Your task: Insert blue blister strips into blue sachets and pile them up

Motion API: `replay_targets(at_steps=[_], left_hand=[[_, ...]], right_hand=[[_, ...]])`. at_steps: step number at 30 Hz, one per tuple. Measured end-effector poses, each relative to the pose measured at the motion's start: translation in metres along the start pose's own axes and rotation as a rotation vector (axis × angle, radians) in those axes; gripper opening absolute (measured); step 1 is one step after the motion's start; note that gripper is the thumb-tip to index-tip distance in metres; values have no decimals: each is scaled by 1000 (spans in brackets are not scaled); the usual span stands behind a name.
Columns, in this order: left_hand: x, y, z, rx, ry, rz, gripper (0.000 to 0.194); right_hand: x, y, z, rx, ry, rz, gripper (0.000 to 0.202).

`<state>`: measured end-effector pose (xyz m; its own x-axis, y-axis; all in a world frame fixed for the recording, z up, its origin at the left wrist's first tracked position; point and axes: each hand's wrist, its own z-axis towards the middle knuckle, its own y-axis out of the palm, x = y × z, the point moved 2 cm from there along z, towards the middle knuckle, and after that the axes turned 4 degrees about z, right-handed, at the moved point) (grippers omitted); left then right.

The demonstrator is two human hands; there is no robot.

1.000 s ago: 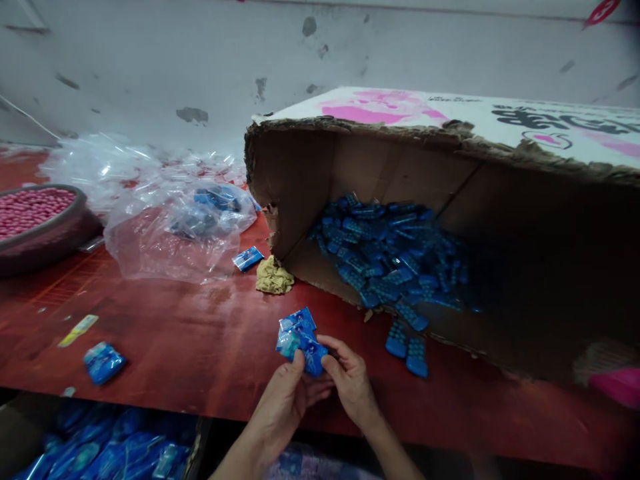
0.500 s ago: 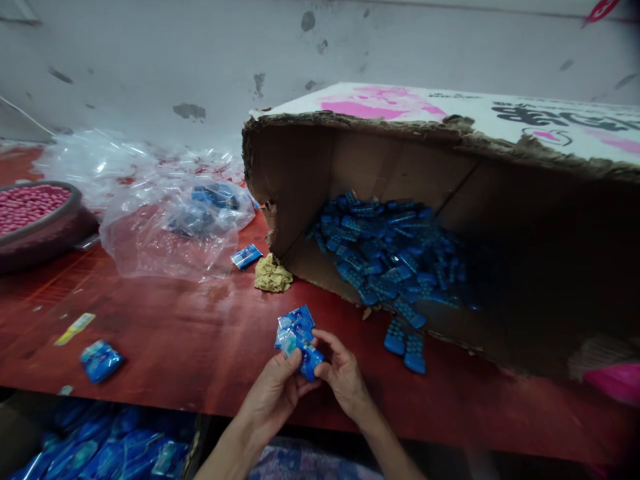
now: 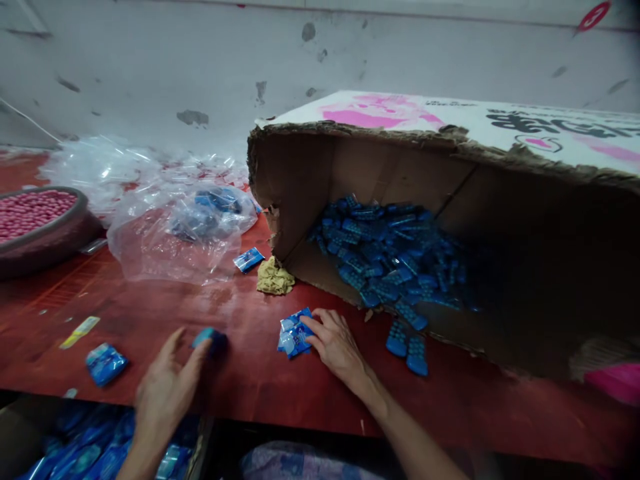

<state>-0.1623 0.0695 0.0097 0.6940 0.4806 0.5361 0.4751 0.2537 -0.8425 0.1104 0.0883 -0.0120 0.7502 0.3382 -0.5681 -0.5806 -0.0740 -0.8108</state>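
My left hand (image 3: pixel 167 387) is over the left part of the table with thumb and fingers spread. Just beyond its thumb is a small blue packet (image 3: pixel 214 342), smeared by motion; whether they touch is unclear. My right hand (image 3: pixel 337 343) rests its fingertips on the right edge of a few overlapping blue packets (image 3: pixel 294 335), its fingers apart. Another blue packet (image 3: pixel 106 365) lies near the front edge at left, and one more blue packet (image 3: pixel 249 260) lies farther back beside a crumpled yellow cloth (image 3: pixel 275 277).
A torn cardboard box (image 3: pixel 300 150) lies on its side at right, with many blue dotted pieces (image 3: pixel 385 253) spilling out. Clear plastic bags (image 3: pixel 170 247) and a bowl of pink beads (image 3: pixel 75 227) stand at left. Below the edge sits a container of blue packets (image 3: pixel 90 447).
My left hand has moved left, away from my right hand, and a blue packet from between them is now beside it. My right hand has shifted onto the packets on the table.
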Motion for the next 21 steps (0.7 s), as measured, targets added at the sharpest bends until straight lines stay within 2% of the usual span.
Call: replay_targets(at_steps=[2,4,6,8,11,14,17,21], left_hand=[[-4,-12,2,199,104,122,59],[0,-6,-7,255,267,95,48],[11,15,-21,211,466,34,40],[27,46,-33,134,642,34,44],[50,96,-42,-121,751,82,51],[67,130,-50,-303,847,58,45],[74,138,-58,-374,920,-19,43],[71,124,-59,-373,922,-91,49]], right_hand=[[4,3,11,-61,-32,-111,38],[7,8,16,-104,-54,-182,32],[8,13,14,-91,-49,-222,27],[8,17,9,-36,-28,-246,25],[5,21,-2,51,7,-270,22],[4,23,-12,111,41,-282,19],[5,21,-19,165,84,-266,19],[8,17,-23,172,101,-216,17]])
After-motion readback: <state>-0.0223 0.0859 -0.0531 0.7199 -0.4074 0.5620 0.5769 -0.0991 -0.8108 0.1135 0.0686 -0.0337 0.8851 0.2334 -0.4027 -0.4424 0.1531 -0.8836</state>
